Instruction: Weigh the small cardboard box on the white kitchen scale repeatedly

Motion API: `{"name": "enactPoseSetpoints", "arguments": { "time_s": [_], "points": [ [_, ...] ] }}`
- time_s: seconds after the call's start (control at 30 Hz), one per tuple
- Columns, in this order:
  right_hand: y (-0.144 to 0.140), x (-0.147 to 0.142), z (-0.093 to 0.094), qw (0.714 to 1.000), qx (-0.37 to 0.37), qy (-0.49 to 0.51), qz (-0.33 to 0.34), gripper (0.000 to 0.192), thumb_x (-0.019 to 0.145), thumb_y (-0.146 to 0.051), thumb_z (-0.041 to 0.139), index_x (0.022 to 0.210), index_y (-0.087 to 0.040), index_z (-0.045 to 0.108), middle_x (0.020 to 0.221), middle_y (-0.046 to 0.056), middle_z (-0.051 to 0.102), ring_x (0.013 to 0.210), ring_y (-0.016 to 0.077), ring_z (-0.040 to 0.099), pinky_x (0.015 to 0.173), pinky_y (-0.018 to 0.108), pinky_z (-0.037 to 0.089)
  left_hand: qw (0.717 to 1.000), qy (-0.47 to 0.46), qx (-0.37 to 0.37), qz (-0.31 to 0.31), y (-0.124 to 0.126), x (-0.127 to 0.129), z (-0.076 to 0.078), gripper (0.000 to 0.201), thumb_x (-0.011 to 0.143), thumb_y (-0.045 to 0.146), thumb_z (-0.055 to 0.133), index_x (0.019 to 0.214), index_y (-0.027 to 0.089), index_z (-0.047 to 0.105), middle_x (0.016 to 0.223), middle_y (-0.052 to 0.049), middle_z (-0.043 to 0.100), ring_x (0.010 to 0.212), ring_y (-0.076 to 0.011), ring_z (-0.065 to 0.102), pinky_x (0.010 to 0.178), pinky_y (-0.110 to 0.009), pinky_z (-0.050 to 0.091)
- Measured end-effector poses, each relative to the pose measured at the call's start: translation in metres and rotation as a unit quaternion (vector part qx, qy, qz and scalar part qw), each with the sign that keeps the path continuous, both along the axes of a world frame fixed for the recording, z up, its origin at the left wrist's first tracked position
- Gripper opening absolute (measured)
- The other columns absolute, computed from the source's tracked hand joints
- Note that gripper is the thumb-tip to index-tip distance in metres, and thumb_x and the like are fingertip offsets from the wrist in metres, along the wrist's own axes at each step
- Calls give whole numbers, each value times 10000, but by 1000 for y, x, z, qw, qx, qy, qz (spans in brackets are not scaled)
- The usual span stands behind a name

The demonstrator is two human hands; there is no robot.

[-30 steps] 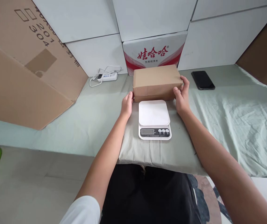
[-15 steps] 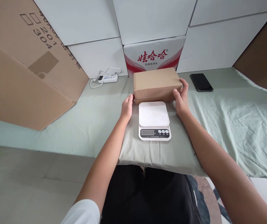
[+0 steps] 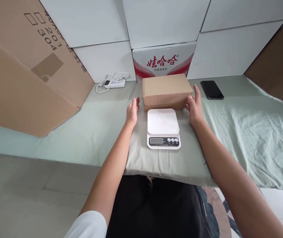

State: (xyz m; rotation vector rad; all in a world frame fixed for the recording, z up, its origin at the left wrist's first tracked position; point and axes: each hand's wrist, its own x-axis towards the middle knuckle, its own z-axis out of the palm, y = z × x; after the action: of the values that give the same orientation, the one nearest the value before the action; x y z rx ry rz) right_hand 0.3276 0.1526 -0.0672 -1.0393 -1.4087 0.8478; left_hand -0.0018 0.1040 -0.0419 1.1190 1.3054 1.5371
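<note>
A plain brown cardboard box (image 3: 167, 91) lies on the pale green cloth (image 3: 242, 125) just behind a white digital kitchen scale (image 3: 163, 129). My left hand (image 3: 132, 110) hovers open a little to the left of the box, a small gap between them. At the box's right end my right hand (image 3: 194, 105) is open too, fingers spread, beside the box and at most grazing it. Neither hand holds anything. The scale's pan is bare and its display looks blank.
A black phone (image 3: 212, 89) lies to the right of the box. Behind stand a red-and-white printed carton (image 3: 164, 61) and white cartons. A white power strip (image 3: 114, 82) with cable lies at back left, next to a large leaning cardboard sheet (image 3: 24, 76).
Both hands have come off the ends of the brown box and opened; the left drew away to the left. The box rests behind the scale.
</note>
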Motion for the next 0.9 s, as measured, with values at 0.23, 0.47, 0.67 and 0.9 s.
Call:
{"name": "enactPoseSetpoints", "arguments": {
  "time_s": [0.23, 0.47, 0.67, 0.9],
  "points": [
    [2, -13, 0, 998, 53, -17, -4, 1285, 733, -1063, 650, 1797, -428, 309, 1870, 75, 494, 1708, 398, 505, 1365, 721, 487, 998, 16, 20, -63, 1, 13, -4, 854, 995, 912, 539, 1436, 225, 792, 1586, -150, 792, 1629, -374, 646, 1347, -506, 531],
    [-19, -18, 36, 989, 137, -58, -21, 1223, 819, -1051, 577, 1827, -440, 251, 1908, 71, 420, 1763, 407, 438, 1414, 716, 423, 993, 44, 98, -52, -15, 9, 24, 917, 939, 975, 570, 1413, 228, 814, 1614, -141, 774, 1666, -385, 603, 1377, -487, 501],
    [-98, -6, 61, 978, 185, -94, -11, 1073, 936, -981, 516, 1844, -531, 162, 1953, -18, 332, 1754, 424, 446, 1330, 687, 553, 982, 73, 158, -80, -89, 0, 44, 852, 1042, 880, 513, 1526, 227, 766, 1636, -144, 760, 1666, -384, 603, 1380, -501, 496],
    [-152, -1, 25, 986, 144, -89, -15, 1052, 963, -880, 638, 1841, -545, 166, 1910, 18, 426, 1683, 435, 550, 1264, 691, 608, 986, 61, 122, -93, -151, 0, 18, 793, 1096, 802, 488, 1620, 246, 701, 1733, -133, 680, 1674, -368, 595, 1397, -508, 488]
  ]
}}
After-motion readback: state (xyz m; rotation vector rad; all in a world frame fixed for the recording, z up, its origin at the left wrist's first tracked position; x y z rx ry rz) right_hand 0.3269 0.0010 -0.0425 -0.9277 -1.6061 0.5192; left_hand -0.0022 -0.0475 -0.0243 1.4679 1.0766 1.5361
